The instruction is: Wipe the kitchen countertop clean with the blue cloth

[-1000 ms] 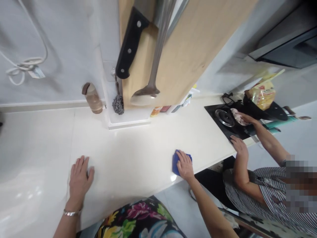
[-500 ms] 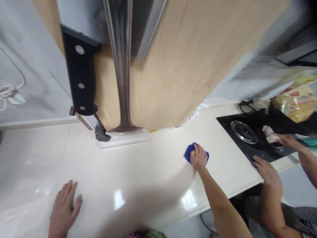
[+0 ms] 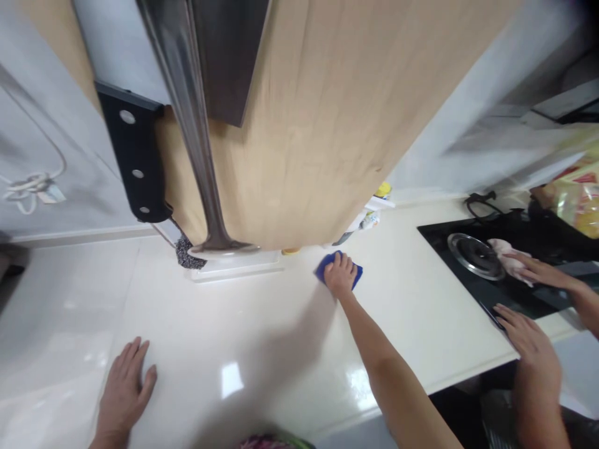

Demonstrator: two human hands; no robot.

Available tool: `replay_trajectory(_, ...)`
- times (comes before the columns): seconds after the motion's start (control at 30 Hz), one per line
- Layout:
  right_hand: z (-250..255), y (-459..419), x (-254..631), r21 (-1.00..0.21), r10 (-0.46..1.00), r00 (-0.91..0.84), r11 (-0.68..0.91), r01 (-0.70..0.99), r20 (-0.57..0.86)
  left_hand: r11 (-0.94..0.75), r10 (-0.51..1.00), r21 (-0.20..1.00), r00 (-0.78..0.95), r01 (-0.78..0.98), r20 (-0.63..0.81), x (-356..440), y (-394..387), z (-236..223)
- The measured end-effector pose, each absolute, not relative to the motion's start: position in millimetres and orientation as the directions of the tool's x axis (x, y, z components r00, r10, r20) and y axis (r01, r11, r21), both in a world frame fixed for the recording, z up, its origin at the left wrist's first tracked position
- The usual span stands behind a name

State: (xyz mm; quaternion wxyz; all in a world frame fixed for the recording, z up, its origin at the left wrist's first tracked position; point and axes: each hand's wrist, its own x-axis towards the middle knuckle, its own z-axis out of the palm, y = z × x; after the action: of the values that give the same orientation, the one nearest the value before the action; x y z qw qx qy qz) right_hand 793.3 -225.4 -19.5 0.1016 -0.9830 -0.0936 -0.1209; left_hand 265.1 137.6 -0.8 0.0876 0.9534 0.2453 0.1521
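My right hand (image 3: 339,274) presses down on a folded blue cloth (image 3: 356,279) on the white stone countertop (image 3: 412,330), its fingers covering most of the cloth. My left hand (image 3: 124,390) lies flat and open on the counter nearer me, with its fingers spread and nothing in it. Both hands are below a pale wooden panel (image 3: 304,137). A black-handled cleaver (image 3: 133,153) and a long steel utensil (image 3: 187,137) hang on that panel.
A steel-wool scourer (image 3: 188,255) hangs at the base of the panel. To the right is a black gas hob (image 3: 477,277), where a co-worker's hand (image 3: 536,349) rests at its edge and the other hand (image 3: 538,271) touches raw meat (image 3: 508,259). A yellow plastic bag (image 3: 580,209) lies beyond.
My right hand has slid the blue cloth left across the counter. My left hand has hardly moved. The view has swung closer to the wooden panel since the oldest frame.
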Motion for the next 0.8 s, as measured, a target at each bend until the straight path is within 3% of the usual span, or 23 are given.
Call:
replay_trajectory(0.23, -10.0, -190.5, 684.3, -0.211, 0.462, 0.834, -0.821, 0.531, 0.302, -0.836, 0.537, 0.29, 0.804, 0.466, 0.254, 265.0, 128.5, -5.1)
replay_trajectory(0.43, 5.1, -172.3, 580.1, -0.165, 0.563, 0.797, -0.784, 0.599, 0.219, -0.754, 0.649, 0.359, 0.709, 0.55, 0.277, 285.1, 95.7, 0.0)
replay_trajectory(0.67, 10.1, -137.2, 460.3, -0.179, 0.675, 0.732, -0.711, 0.68, 0.099, -0.863, 0.204, 0.504, 0.94, 0.04, 0.275, 318.6, -11.9, 26.9)
replay_trajectory(0.8, 1.4, -147.8, 425.8, -0.189, 0.756, 0.651, -0.632, 0.751, 0.058, -0.868, 0.067, 0.495, 0.976, -0.045, 0.207, 312.2, -41.4, 23.8)
